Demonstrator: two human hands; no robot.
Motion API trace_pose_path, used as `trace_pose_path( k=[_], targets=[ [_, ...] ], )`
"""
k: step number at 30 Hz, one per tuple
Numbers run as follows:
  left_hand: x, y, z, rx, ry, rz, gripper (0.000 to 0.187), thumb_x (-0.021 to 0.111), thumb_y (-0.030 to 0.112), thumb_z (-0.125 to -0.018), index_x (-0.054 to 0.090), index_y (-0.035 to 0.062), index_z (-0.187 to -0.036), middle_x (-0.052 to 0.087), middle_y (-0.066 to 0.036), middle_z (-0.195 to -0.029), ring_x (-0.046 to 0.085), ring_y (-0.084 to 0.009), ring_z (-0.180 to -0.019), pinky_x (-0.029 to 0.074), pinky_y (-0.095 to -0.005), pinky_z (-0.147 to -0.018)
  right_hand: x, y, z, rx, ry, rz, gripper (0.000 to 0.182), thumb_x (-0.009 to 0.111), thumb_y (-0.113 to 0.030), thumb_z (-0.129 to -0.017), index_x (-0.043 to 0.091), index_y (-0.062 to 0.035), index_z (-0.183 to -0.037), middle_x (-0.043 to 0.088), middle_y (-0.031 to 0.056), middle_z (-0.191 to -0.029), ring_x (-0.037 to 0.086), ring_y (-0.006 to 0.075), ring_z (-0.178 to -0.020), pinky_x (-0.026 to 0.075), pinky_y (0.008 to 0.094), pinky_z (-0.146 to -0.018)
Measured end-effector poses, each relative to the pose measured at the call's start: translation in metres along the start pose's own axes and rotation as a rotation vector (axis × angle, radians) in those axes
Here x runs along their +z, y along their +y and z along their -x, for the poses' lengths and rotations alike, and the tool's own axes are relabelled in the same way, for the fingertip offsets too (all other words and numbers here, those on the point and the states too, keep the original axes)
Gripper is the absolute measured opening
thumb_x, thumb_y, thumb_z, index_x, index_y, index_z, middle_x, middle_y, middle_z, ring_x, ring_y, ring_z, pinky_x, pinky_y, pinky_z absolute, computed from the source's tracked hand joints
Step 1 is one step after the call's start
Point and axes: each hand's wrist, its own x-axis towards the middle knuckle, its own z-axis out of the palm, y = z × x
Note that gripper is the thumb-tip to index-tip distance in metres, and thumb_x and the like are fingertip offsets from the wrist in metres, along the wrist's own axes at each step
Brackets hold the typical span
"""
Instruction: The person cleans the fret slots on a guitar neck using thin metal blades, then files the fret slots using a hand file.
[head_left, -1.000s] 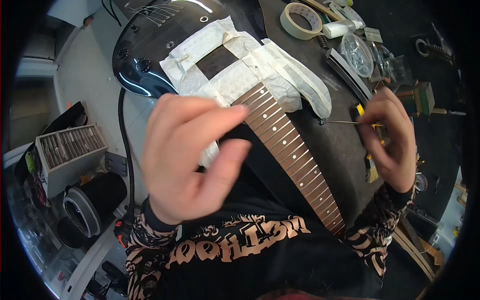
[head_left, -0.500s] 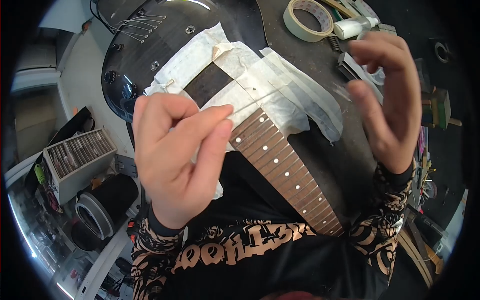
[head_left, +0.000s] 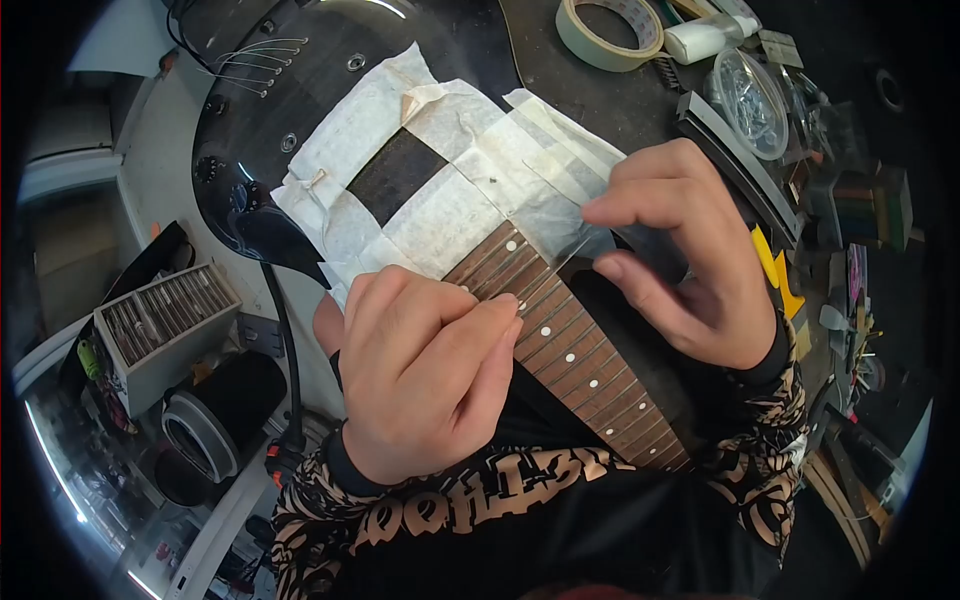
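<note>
A dark electric guitar (head_left: 300, 100) lies before me, with its dotted wooden fretboard (head_left: 571, 340) running down toward my lap. Pale masking tape (head_left: 345, 110) covers much of the body around a bare dark rectangle. Over the upper frets, my left hand (head_left: 430, 375) is closed in a pinch at the left of the neck. From its fingertips a thin wire (head_left: 572, 250) seems to run up to the right, only faintly visible. Near its far end is my right hand (head_left: 690, 255), thumb and fingers apart in a curve and not closed on it.
A tape roll (head_left: 610, 35) and a white bottle (head_left: 705, 40) sit at the upper right. Below them are a grey metal bar (head_left: 735, 165) and a clear round container (head_left: 750, 105) of small parts. A rack of thin pieces (head_left: 165, 330) stands at left.
My left hand has moved right and down, from beside the tape to over the fretboard. My right hand has come down and left toward the neck. The view has shifted slightly.
</note>
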Motion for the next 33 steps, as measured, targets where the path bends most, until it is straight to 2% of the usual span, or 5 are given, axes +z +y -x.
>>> trace_pose_path(
  k=[21, 24, 29, 31, 33],
  targets=[
    [0.004, 0.02, -0.011, 0.051, -0.085, 0.074, 0.032, 0.09, -0.011, -0.082, 0.085, 0.0005, -0.112, 0.071, -0.011, -0.092, 0.063, -0.0301, -0.081, 0.048, -0.0411, -0.072, -0.004, -0.009, 0.016, -0.041, -0.057, -0.002, 0.034, 0.094, -0.013, -0.096, 0.081, -0.0083, -0.128, 0.072, 0.0125, -0.126, 0.068, 0.0356, -0.117, 0.054, 0.0462, -0.105],
    [0.012, 0.039, -0.019, 0.115, -0.137, 0.155, 0.032, 0.091, -0.01, -0.084, 0.085, 0.0028, -0.113, 0.071, -0.011, -0.094, 0.062, -0.0311, -0.08, 0.047, -0.0421, -0.071, -0.035, -0.03, 0.037, 0.068, -0.055, -0.005, 0.028, 0.091, -0.015, -0.099, 0.08, -0.0089, -0.125, 0.071, 0.0115, -0.126, 0.068, 0.0338, -0.117, 0.052, 0.0452, -0.107],
    [0.068, 0.083, -0.046, 0.342, -0.277, 0.211, 0.013, 0.083, 0.013, -0.088, 0.081, 0.0099, -0.1, 0.065, -0.004, -0.098, 0.065, -0.0276, -0.102, 0.046, -0.0467, -0.094, -0.101, -0.056, 0.117, 0.758, 0.077, 0.433, 0.034, 0.089, -0.017, -0.101, 0.073, -0.0038, -0.128, 0.073, 0.0148, -0.122, 0.073, 0.0397, -0.117, 0.058, 0.0457, -0.102],
    [0.097, 0.094, -0.047, 0.428, -0.327, 0.185, 0.004, 0.076, 0.016, -0.092, 0.076, 0.0122, -0.093, 0.065, -0.003, -0.1, 0.064, -0.0267, -0.111, 0.047, -0.0468, -0.099, -0.106, -0.036, 0.16, 0.727, -0.074, 0.759, 0.037, 0.089, -0.015, -0.1, 0.068, -0.0028, -0.128, 0.074, 0.0167, -0.124, 0.074, 0.0419, -0.116, 0.059, 0.0492, -0.099],
    [0.12, 0.099, -0.042, 0.457, -0.358, 0.141, 0.007, 0.073, 0.017, -0.095, 0.077, 0.0112, -0.094, 0.068, -0.003, -0.105, 0.064, -0.0265, -0.113, 0.047, -0.0464, -0.099, -0.094, -0.025, 0.181, 0.832, -0.053, 0.702, 0.036, 0.088, -0.014, -0.101, 0.066, -0.0028, -0.127, 0.074, 0.0171, -0.124, 0.074, 0.0437, -0.116, 0.059, 0.0511, -0.097]
  ],
)
